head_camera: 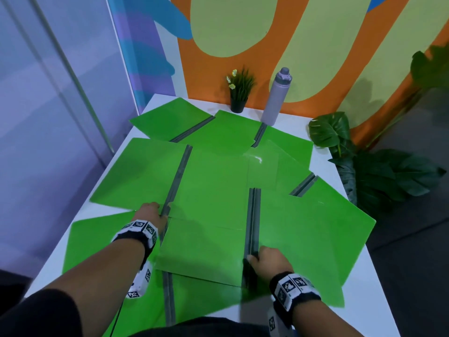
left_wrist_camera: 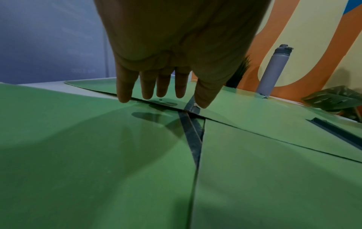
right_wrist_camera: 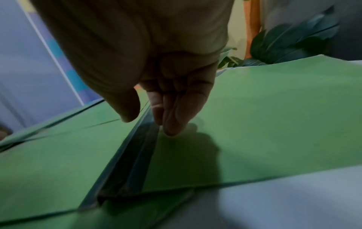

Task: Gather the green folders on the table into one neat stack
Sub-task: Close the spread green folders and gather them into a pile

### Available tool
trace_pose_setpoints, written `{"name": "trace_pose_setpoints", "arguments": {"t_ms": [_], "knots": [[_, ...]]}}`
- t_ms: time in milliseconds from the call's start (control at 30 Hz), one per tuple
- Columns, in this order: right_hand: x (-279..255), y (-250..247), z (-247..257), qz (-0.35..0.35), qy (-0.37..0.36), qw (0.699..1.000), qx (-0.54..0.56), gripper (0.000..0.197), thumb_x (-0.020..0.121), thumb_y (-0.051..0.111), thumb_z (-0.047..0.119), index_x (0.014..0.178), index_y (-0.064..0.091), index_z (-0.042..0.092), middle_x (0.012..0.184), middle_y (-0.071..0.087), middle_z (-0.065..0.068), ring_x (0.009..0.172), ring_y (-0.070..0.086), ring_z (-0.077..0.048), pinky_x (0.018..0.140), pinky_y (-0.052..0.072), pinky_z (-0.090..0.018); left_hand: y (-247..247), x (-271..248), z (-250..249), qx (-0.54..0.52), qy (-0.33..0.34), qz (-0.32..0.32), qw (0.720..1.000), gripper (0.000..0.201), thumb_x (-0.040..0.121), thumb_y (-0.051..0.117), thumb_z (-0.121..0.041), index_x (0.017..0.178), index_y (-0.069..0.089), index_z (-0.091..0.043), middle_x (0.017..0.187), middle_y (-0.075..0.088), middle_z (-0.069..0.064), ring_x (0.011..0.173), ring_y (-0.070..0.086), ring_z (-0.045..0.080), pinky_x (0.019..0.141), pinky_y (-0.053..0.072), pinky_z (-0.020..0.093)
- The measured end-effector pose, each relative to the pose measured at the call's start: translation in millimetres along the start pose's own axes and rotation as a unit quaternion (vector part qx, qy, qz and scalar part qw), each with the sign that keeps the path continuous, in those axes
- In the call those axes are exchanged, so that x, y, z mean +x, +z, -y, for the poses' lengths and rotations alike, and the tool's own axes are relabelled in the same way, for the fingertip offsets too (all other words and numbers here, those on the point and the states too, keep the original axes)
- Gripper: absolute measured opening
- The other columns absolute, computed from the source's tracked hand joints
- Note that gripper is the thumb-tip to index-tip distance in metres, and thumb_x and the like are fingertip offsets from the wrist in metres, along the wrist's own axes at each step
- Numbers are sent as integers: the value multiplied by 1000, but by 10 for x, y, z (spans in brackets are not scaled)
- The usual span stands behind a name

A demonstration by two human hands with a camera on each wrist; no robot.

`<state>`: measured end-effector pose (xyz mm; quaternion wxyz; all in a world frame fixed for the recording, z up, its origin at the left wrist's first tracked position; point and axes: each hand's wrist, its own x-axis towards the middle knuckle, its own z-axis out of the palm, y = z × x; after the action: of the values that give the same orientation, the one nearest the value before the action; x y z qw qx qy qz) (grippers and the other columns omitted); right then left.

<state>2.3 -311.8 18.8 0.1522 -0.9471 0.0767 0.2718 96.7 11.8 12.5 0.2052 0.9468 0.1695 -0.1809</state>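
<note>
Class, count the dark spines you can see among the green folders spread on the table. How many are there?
6. Far-left spine, far-centre spine, mid-left spine, mid-right spine, near-centre spine, nearest spine. Overlapping folders may hide more.

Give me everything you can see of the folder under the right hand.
The folder lies open and flat at the table's near right, two bright green matte covers joined by a dark grey spine that runs away from the person. Its left cover overlaps other green folders, and its right corner pokes past the table edge. The right hand rests at the spine's near end, fingers straight and touching beside it.
</note>
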Motion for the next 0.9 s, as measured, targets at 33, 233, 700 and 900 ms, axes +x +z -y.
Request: {"name": "trace_pose_setpoints", "arguments": {"t_ms": [33, 233, 700, 900], "knots": [[23, 32, 25, 15, 3, 1000, -5, 37, 90, 47, 51, 86, 56, 16, 79, 59, 0, 75, 60, -18, 72, 53, -31, 19, 28, 3, 8, 4, -4, 1000, 33, 89, 62, -25, 115, 58, -5, 102, 62, 10, 77, 64, 21, 67, 56, 31], [129, 159, 52, 11, -6, 1000, -27, 30, 95, 42, 27, 112, 56, 8, 101, 65, -10, 91, 63, -26, 84, 53, -36, 117, 185, -31, 33, -4, -23, 999, 44, 87, 63, -32, 120, 52, -5, 118, 56, 14, 96, 60, 27, 88, 56, 41], [37, -428, -428, -263, -2, 963, 60, 17, 92, 42, 12, 97, 56, 4, 98, 44, -4, 88, 45, -21, 78, 43, -33, 78, 258, -239, 98, -24, -5, 995, 20, 95, 54, -23, 99, 58, -4, 72, 57, 5, 65, 60, 19, 59, 49, 29], [13, -869, -440, -365, 11, 920, 141, 17, 97, 38, 19, 85, 47, 12, 84, 53, -7, 64, 53, -22, 54, 38, -28, -316, 105, -498, 68, -3, -66, 996, 14, 94, 51, -10, 105, 55, -3, 71, 56, 7, 59, 56, 18, 51, 46, 29]]}}
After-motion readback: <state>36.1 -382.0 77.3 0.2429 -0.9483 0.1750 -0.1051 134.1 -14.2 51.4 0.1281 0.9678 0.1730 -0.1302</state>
